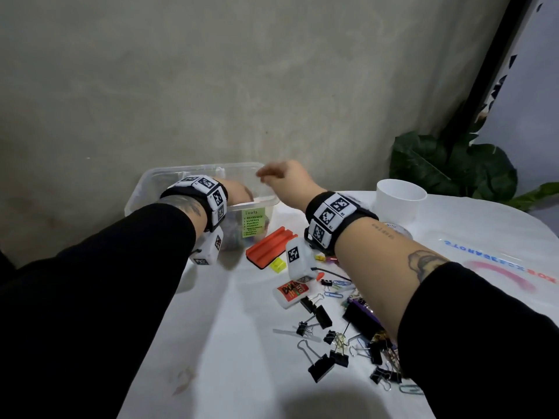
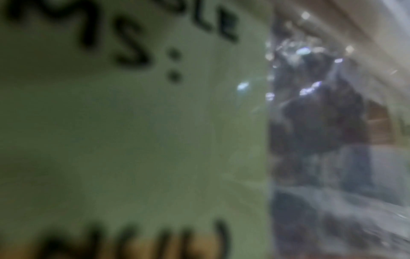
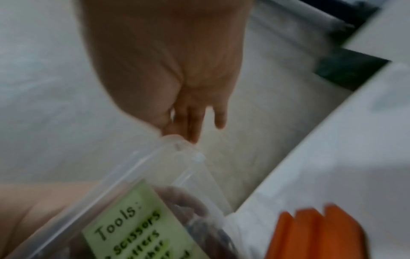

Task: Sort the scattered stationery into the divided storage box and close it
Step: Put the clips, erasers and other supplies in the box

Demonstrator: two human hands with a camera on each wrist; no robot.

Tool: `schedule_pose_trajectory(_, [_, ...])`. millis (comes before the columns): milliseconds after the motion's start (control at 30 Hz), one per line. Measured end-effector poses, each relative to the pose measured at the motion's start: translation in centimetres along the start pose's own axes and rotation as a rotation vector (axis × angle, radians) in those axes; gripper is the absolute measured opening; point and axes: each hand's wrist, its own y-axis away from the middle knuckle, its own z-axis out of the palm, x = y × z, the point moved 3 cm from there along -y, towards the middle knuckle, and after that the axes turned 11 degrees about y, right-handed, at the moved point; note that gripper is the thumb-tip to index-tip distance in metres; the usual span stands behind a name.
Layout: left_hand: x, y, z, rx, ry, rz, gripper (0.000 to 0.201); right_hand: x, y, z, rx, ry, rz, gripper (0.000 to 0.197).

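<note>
Binder clips nearest; storage box beneath right grip, fingers seemingly relaxed.

Both arms wear black sleeves, pushed up short of the wrists. Each wrist carries a black band faced with white tiles printed with black square codes. A small white camera box, also code-marked, hangs under each band at 6 o'clock. Dark tattoos show on the right forearm, with a line of small lettering nearer the band, and another tattoo beside the left band.
</note>
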Motion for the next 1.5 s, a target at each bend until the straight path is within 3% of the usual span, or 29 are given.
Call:
schedule_pose_trajectory(67, [-0.3, -0.3, 0.0, 0.035, 0.030, -0.015, 0.040, 2.2, 0.2, -0.3, 0.086, 0.094, 0.150, 0.035])
schedule_pose_trajectory(133, [-0.5, -0.3, -0.1, 0.053, 0.003, -0.027, 0.040, 3.9, 0.9, 0.7, -0.193, 0.373, 0.189, 0.041])
schedule_pose_trajectory(200, [-0.4, -0.2, -0.3, 0.058, -0.031, -0.025, 0.039, 4.7, 2.3, 1.8, -0.504, 0.516, 0.105, 0.054])
schedule_pose_trajectory(267, [-0.4, -0.1, -0.6, 0.052, -0.057, -0.023, 0.037, 4.8, 3.3, 2.4, -0.622, 0.559, 0.033, 0.066])
schedule_pose_trajectory(433, [-0.4, 0.4, -0.9, 0.071, -0.115, -0.043, 0.042, 5.0, 3.3, 3.1, -0.598, 0.712, -0.101, 0.061])
schedule_pose_trajectory(567, [0.2, 1.8, -2.4, 0.113, -0.098, 0.030, 0.041, 4.7, 2.5, -0.2, -0.588, 0.556, -0.066, 0.054])
schedule_pose_trajectory(633, [0.4, 2.4, -3.8, 0.182, 0.040, 0.121, 0.042, 4.1, 1.6, -3.5, -0.558, 0.344, -0.019, 0.048])
schedule_pose_trajectory(700, [0.7, 2.9, -5.4, 0.234, 0.263, 0.249, 0.055, 2.8, 1.1, -6.8, -0.504, 0.156, 0.003, 0.046])
schedule_pose_trajectory(767, [1.6, 4.0, -6.6, 0.179, 0.493, 0.392, 0.066, 1.0, 0.7, -9.6, -0.447, 0.109, -0.021, 0.046])
schedule_pose_trajectory(867, [3.1, 4.9, -7.7, 0.033, 0.648, 0.534, 0.055, -1.6, 0.0, -11.9, -0.351, 0.103, -0.077, 0.048])
schedule_pose_trajectory(933, [3.5, 4.5, -8.6, 0.083, 0.698, 0.563, 0.050, -2.6, -0.3, -12.3, -0.279, -0.011, -0.088, 0.050])
schedule_pose_trajectory(1033, [2.6, 3.7, -9.9, 0.329, 0.704, 0.535, 0.061, -3.3, -0.6, -10.9, -0.112, -0.143, -0.089, 0.063])
schedule_pose_trajectory(1133, [0.7, 2.4, -9.9, 0.487, 0.620, 0.462, 0.049, -2.8, -0.5, -7.7, 0.072, -0.052, 0.036, 0.083])
schedule_pose_trajectory(1200, [-0.5, 1.3, -9.5, 0.558, 0.476, 0.365, 0.040, -2.1, 0.2, -4.6, -0.029, 0.051, 0.035, 0.074])
schedule_pose_trajectory(1300, [-1.1, 0.0, -9.1, 0.576, 0.217, 0.237, 0.036, -1.2, 1.4, -0.3, -0.310, 0.225, -0.078, 0.032])
schedule_pose_trajectory(1400, [-0.8, -1.1, -9.8, 0.562, 0.070, 0.185, 0.030, -0.5, 2.0, 1.4, -0.393, 0.252, -0.073, 0.039])
schedule_pose_trajectory(1500, [-0.2, -2.1, -9.8, 0.500, -0.127, 0.087, 0.029, -0.9, 2.0, 1.3, -0.381, 0.316, -0.080, 0.034])
